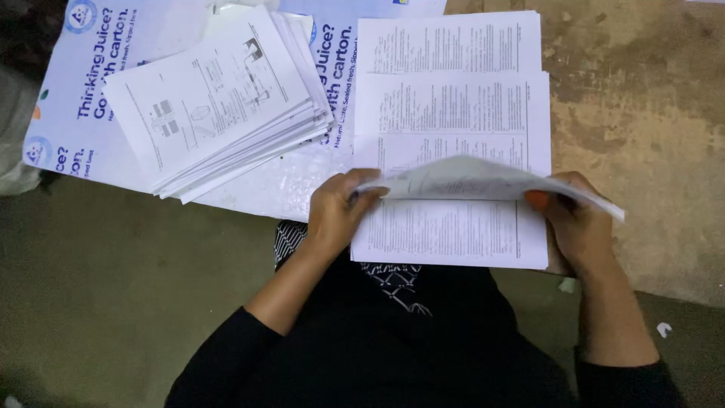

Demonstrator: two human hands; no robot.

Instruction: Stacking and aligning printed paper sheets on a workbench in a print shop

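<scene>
Left hand (336,215) pinching the near-left corner of a lifted sheet (483,181), thumb on top and fingers curled under the edge. Right hand (578,223) gripping the same lifted sheet at its right end, fingers closed around the paper's edge. Thin white paper, densely printed in small dark type, bowed upward in a shallow arch between the two hands, its far corner jutting past the right hand. Held just above a flat stack of printed pages (453,227), matte white, rectangular, filled with columns of fine text. Two more printed pages (449,45) overlapping beyond that stack, stepped one over the other toward the top of the view. Black sleeves (226,363) on both forearms, and black-and-white patterned cloth (393,279) showing at the near edge of the stack.

To the left, well apart from the hands, a thick fanned pile of papers (219,98), loosely skewed so the edges spread like steps; top page showing line diagrams and small grey blocks. Beneath that pile, a large glossy poster (75,143), pale blue-white with bold blue lettering, lying flat and wrinkled in spots. All of it on a bare floor (642,113), rough and mottled brown at right, smoother and dull olive at left. Small white scraps (663,329) on the floor near the right forearm.
</scene>
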